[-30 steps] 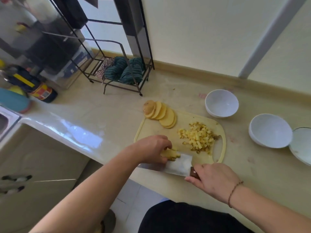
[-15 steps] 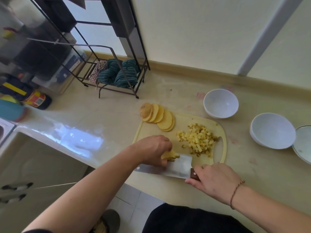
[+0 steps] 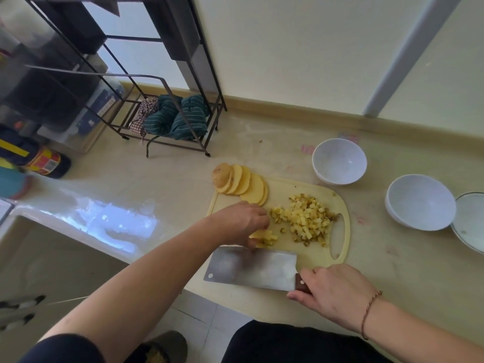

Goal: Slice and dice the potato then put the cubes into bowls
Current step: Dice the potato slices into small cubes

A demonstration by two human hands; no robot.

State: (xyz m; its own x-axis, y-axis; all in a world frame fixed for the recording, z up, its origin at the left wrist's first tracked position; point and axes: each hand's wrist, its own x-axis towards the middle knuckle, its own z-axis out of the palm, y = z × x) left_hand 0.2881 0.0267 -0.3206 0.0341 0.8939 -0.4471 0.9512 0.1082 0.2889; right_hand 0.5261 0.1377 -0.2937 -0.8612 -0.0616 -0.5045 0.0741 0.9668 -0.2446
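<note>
We note a pale beige countertop running to a cream wall, with a tan strip along the joint. A grey-white vertical post stands against the wall at right. A dark metal wire rack sits at the back left, holding striped green cloths. Daylight reflects off the counter's glossy front edge. Below it, cream cabinet fronts and light floor tiles.

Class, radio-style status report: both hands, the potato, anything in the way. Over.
Left hand pinches yellow potato strips on the cream plastic cutting board. Right hand grips steel cleaver. Diced pile beside; white bowls empty. Nothing blocking.
</note>
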